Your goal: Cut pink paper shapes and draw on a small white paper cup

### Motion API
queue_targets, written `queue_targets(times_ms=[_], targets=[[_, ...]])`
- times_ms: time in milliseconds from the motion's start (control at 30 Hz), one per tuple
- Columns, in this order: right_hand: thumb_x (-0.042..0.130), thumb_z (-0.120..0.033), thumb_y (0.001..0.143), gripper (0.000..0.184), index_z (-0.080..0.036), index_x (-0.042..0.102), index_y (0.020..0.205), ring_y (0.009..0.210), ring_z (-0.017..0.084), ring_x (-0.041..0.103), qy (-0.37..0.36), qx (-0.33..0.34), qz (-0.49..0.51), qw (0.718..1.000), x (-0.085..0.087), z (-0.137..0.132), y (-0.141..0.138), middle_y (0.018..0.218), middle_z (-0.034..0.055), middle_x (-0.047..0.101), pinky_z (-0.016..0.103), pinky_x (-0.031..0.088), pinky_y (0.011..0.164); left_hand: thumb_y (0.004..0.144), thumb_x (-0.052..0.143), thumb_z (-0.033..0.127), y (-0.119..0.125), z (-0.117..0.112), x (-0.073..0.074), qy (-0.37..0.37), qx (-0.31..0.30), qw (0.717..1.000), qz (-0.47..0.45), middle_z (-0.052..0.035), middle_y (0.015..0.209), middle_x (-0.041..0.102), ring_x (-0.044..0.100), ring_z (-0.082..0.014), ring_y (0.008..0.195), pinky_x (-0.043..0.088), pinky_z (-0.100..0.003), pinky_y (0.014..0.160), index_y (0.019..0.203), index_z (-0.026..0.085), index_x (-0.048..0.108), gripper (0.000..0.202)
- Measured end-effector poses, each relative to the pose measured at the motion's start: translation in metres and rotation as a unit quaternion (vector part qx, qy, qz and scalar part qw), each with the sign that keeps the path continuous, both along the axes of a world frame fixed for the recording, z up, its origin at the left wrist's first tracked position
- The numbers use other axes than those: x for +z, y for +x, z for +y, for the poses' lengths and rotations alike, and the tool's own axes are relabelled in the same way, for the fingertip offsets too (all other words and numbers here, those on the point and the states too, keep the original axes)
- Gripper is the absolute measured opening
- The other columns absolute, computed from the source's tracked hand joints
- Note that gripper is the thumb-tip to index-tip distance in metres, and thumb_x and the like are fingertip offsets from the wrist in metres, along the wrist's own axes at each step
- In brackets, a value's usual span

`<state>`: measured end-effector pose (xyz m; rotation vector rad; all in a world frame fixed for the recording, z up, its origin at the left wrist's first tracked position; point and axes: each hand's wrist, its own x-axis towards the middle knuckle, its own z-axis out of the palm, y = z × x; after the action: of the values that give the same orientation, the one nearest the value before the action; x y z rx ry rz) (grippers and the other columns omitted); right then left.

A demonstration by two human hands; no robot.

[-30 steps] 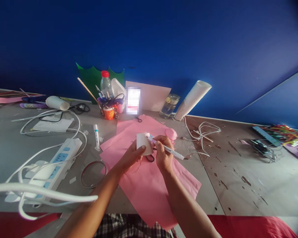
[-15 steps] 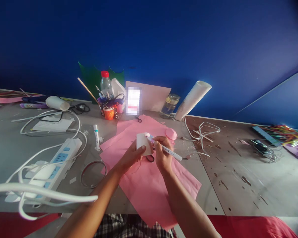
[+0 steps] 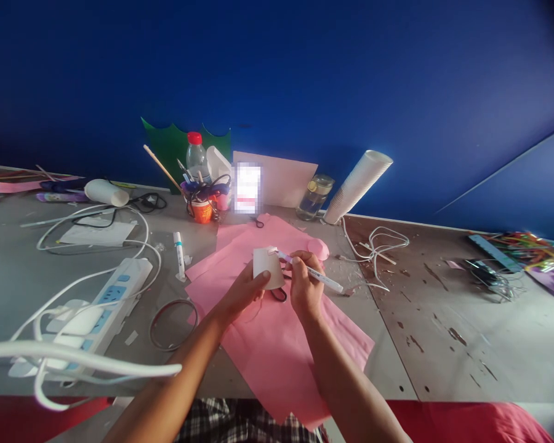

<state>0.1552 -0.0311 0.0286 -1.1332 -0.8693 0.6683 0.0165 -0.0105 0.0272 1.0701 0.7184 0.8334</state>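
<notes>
My left hand (image 3: 248, 288) grips a small white paper cup piece (image 3: 265, 266), thumb across its front. Between the fingers of my right hand (image 3: 306, 286) is a white marker (image 3: 324, 280), its tip pointing left at the upper right edge of the white piece. I cannot tell whether the tip touches it. Both hands are over pink paper sheets (image 3: 281, 335) spread on the table. Below the white piece a black scissor handle (image 3: 279, 295) shows; the rest is hidden. A round pink paper piece (image 3: 319, 248) lies just beyond my right hand.
A white power strip (image 3: 115, 295) with looping cables lies left, near a capped marker (image 3: 179, 255) and a ring (image 3: 173, 323). Behind stand an orange cup of tools (image 3: 202, 212), a bright blurred screen (image 3: 248, 187), a glass jar (image 3: 316, 197) and stacked paper cups (image 3: 357, 186).
My right hand and the marker have shifted slightly right, so the tip sits a little farther from the middle of the white piece. The left hand has hardly moved.
</notes>
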Motion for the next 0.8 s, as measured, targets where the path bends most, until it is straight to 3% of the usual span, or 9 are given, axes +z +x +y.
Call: queue_targets(times_ms=[133,400,633,800], targets=[[0.061,-0.037,0.086,0.016,-0.022,0.063,0.081,0.062,0.014,0.058,0.015,0.017,0.034,0.999,-0.002,0.001,0.001,0.065,-0.0036,0.059,0.028,0.048,0.060,0.078,0.072,0.063,0.000,0.000,-0.001,-0.002,-0.004,1.000,-0.006,-0.0046,0.089,0.064,0.040,-0.0086,0.057,0.027,-0.023,0.049,0.139,0.018,0.053,0.078],[0.060,-0.035,0.087,0.015,-0.024,0.064,0.080,0.057,0.014,0.053,0.039,0.005,-0.077,0.996,0.008,-0.005,-0.001,0.063,-0.0037,0.059,0.027,0.044,0.054,0.078,0.072,0.063,0.001,0.000,-0.001,-0.002,-0.010,1.000,-0.010,-0.0043,0.084,0.065,0.042,-0.0090,0.056,0.027,-0.023,0.049,0.141,0.016,0.049,0.082],[0.059,-0.036,0.087,0.014,-0.024,0.063,0.080,0.057,0.015,0.054,0.026,-0.002,-0.078,0.997,0.010,-0.004,-0.002,0.061,-0.0042,0.059,0.028,0.044,0.055,0.078,0.073,0.062,0.001,0.000,-0.001,-0.005,-0.012,1.000,-0.015,-0.0040,0.080,0.065,0.046,-0.0097,0.056,0.026,-0.023,0.049,0.132,0.015,0.055,0.073],[0.059,-0.033,0.085,0.013,-0.024,0.064,0.077,0.059,0.015,0.055,0.006,-0.003,-0.065,0.998,0.007,-0.005,-0.001,0.064,-0.0034,0.060,0.029,0.045,0.056,0.078,0.072,0.061,0.001,0.000,0.001,-0.011,-0.005,1.000,-0.007,-0.0050,0.086,0.067,0.045,-0.0098,0.057,0.028,-0.023,0.049,0.135,0.017,0.053,0.075]])
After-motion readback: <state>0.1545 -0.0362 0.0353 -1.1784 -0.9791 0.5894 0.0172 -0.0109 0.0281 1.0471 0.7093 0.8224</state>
